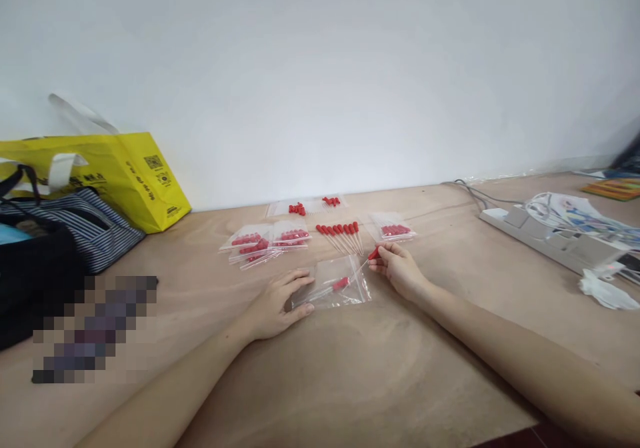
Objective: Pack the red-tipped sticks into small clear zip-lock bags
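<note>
My right hand [397, 269] pinches the red bulb of a thin dropper [373, 255]. Its slim clear stem slants down to the left, its tip at the opening of a clear zip bag [327, 301]. Inside this bag lies another dropper with a red bulb [341, 284]. Resting on the bag's left end is my left hand [277, 305], thumb and fingers spread apart. Just beyond the bag, several red-bulbed droppers [345, 235] lie fanned in a row, bulbs pointing away from me.
Filled bags [257, 245] are stacked left of the row; another filled bag [395, 228] lies right. Along the wall are more red bulbs [297, 209]. A yellow bag [135, 175] and striped pouch [100, 218] stand left. A power strip [540, 238] with cables and crumpled tissue [607, 291] is right.
</note>
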Action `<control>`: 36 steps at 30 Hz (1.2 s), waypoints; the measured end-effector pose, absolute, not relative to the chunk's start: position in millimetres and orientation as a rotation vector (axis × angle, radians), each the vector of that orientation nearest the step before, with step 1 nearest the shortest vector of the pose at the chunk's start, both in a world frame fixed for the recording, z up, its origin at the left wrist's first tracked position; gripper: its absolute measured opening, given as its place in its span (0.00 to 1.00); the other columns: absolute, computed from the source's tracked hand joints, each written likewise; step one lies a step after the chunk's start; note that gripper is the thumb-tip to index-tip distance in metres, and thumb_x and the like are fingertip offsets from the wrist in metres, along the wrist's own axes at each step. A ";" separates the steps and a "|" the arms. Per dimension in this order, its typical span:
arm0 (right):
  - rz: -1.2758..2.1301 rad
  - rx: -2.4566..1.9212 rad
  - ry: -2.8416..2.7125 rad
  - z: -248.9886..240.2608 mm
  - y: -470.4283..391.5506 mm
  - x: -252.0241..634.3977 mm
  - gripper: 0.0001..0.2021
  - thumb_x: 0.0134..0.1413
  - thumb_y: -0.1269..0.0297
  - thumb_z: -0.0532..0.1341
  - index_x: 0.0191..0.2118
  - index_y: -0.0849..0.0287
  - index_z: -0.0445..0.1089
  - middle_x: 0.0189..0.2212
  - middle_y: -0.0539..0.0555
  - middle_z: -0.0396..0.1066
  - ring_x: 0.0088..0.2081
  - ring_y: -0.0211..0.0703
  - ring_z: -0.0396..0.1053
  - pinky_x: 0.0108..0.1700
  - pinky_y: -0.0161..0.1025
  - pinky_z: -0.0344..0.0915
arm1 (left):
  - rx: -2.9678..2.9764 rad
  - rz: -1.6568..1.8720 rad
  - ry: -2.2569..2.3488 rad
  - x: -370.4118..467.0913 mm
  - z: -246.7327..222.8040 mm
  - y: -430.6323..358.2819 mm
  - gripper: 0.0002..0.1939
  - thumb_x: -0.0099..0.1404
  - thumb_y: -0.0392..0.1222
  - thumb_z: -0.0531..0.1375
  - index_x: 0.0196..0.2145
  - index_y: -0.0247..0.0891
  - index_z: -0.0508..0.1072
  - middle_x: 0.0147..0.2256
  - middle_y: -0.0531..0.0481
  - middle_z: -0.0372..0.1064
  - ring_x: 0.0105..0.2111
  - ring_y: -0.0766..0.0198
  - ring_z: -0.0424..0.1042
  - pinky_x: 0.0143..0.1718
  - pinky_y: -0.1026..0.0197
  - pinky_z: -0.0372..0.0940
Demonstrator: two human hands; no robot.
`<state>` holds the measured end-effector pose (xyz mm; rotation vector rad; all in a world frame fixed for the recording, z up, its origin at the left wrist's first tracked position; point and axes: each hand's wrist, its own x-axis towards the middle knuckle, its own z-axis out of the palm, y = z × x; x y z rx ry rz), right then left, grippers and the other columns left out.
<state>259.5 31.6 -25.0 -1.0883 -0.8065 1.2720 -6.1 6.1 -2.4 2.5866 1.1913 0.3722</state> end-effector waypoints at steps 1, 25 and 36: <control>1.302 -1.082 -0.800 -25.0 29.3 258.2 0.04 0.46 0.67 0.57 0.30 0.57 0.59 0.21 0.49 0.64 0.23 0.36 0.67 0.30 0.38 0.69 | 2.583 0.371 1.196 -6.1 -2.4 5.9 0.22 0.61 0.49 0.53 0.52 0.42 0.61 0.56 0.46 0.53 0.55 0.55 0.53 0.54 0.51 0.52; 1.349 -1.019 -1.755 -27.4 23.5 266.3 0.14 0.36 0.63 0.66 0.33 0.63 0.70 0.19 0.46 0.63 0.21 0.29 0.58 0.24 0.30 0.55 | 2.565 0.399 1.196 -4.1 -2.3 8.1 0.24 0.59 0.50 0.56 0.52 0.41 0.62 0.56 0.45 0.54 0.54 0.54 0.55 0.54 0.51 0.52; 1.201 -0.945 -1.863 -30.0 25.8 261.3 0.14 0.38 0.57 0.64 0.30 0.61 0.73 0.21 0.48 0.67 0.20 0.30 0.56 0.21 0.29 0.53 | 2.567 0.417 1.192 -5.3 -3.8 8.8 0.24 0.59 0.50 0.56 0.51 0.41 0.62 0.55 0.45 0.54 0.54 0.53 0.56 0.53 0.50 0.53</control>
